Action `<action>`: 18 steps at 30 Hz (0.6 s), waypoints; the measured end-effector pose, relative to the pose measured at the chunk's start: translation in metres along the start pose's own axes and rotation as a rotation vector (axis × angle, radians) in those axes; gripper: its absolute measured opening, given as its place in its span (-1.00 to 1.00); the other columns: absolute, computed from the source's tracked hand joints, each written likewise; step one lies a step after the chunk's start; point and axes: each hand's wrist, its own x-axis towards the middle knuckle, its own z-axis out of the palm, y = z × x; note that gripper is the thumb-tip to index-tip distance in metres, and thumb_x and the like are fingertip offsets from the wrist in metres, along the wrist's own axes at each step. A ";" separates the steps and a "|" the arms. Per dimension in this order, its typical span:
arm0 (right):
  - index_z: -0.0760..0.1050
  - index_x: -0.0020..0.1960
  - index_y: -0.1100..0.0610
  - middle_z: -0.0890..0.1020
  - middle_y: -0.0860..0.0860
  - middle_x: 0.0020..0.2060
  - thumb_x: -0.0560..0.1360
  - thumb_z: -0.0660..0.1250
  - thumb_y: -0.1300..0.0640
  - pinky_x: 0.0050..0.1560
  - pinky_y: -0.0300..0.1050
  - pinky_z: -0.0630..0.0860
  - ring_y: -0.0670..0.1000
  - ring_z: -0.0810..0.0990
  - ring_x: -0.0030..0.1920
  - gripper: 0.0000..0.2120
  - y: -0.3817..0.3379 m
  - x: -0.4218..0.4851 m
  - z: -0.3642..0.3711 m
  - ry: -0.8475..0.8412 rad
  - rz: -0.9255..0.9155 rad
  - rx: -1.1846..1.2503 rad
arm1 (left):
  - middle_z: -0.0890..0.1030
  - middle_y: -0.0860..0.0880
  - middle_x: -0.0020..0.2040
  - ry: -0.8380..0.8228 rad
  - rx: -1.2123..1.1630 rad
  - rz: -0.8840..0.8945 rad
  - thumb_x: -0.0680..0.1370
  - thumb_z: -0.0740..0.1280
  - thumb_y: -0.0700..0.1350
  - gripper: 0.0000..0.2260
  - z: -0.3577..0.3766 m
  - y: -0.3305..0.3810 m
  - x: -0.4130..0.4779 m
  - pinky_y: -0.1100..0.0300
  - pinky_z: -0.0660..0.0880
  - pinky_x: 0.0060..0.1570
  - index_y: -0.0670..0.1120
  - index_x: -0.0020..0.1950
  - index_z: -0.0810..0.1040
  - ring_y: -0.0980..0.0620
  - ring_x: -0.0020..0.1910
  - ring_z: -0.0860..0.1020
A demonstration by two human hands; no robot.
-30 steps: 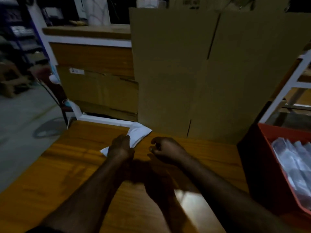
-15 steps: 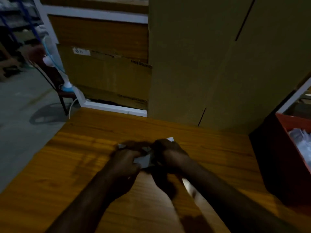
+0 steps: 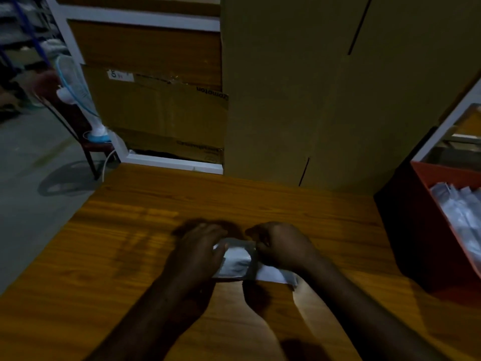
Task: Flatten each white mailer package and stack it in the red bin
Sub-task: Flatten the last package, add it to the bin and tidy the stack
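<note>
Fingers (image 3: 221, 250) of left hand (image 3: 197, 252) and right hand (image 3: 282, 247) pinch opposite ends of the white mailer (image 3: 238, 261), low over the wooden counter (image 3: 125, 230). Red bin (image 3: 426, 230) at right, holding stacked mailers (image 3: 460, 217).

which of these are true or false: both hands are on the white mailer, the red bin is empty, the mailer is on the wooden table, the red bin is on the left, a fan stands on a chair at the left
1. Both hands are on the white mailer: true. The left hand and right hand each have a grip on the white mailer.
2. The red bin is empty: false. The red bin already holds white packages.
3. The mailer is on the wooden table: true, it lies on the wooden table.
4. The red bin is on the left: false, it is at the right edge.
5. A fan stands on a chair at the left: true, the fan is there.
</note>
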 end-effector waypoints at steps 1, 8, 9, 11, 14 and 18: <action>0.52 0.29 -0.05 0.64 -0.07 0.09 0.53 0.26 0.05 -0.11 -0.06 0.59 -0.03 0.61 -0.07 -0.67 -0.004 -0.003 0.005 0.023 0.007 0.018 | 0.48 0.04 0.37 -0.036 0.000 -0.006 0.60 0.27 0.05 -0.67 0.002 0.006 -0.003 0.11 0.32 0.32 0.00 0.35 0.51 0.03 0.36 0.38; 0.29 0.49 0.04 0.34 0.05 0.48 0.62 -0.03 -0.22 0.43 0.14 0.14 0.07 0.25 0.48 -0.45 0.004 -0.025 0.072 0.104 -0.107 -0.064 | 0.30 0.03 0.52 -0.145 0.227 0.030 0.65 -0.05 0.20 -0.51 0.025 0.003 -0.031 0.03 0.09 0.45 0.05 0.54 0.20 0.00 0.49 0.22; 0.30 0.49 0.03 0.36 0.04 0.47 0.62 -0.04 -0.22 0.42 0.18 0.15 0.06 0.26 0.47 -0.45 0.006 -0.028 0.073 0.125 -0.115 -0.060 | 0.41 0.03 0.44 -0.131 0.260 0.070 0.65 -0.05 0.19 -0.53 0.022 0.004 -0.033 0.01 0.21 0.40 0.05 0.49 0.30 0.00 0.43 0.33; 0.46 0.37 0.02 0.52 0.01 0.35 0.61 0.02 -0.19 0.30 0.21 0.31 0.04 0.43 0.36 -0.52 0.006 -0.035 0.072 0.176 -0.119 0.001 | 0.55 0.08 0.25 -0.101 0.240 0.118 0.64 -0.05 0.17 -0.58 0.019 0.006 -0.038 0.02 0.36 0.24 0.08 0.31 0.47 0.05 0.26 0.47; 0.54 0.28 0.00 0.60 -0.01 0.25 0.59 0.09 -0.14 0.19 0.16 0.43 0.02 0.52 0.27 -0.59 0.001 -0.050 0.078 0.233 -0.113 0.016 | 0.48 0.17 0.29 -0.050 0.127 0.032 0.65 -0.05 0.15 -0.63 0.027 0.015 -0.057 0.08 0.25 0.27 0.16 0.31 0.44 0.14 0.31 0.38; 0.34 0.46 0.07 0.45 0.09 0.41 0.60 0.10 -0.11 0.34 0.27 0.33 0.14 0.38 0.43 -0.51 0.004 -0.048 0.090 0.218 -0.095 -0.179 | -0.05 0.10 0.60 -0.115 0.241 -0.078 0.65 -0.20 0.18 -0.50 0.047 0.013 -0.059 -0.11 -0.09 0.51 0.12 0.59 -0.02 0.07 0.57 -0.18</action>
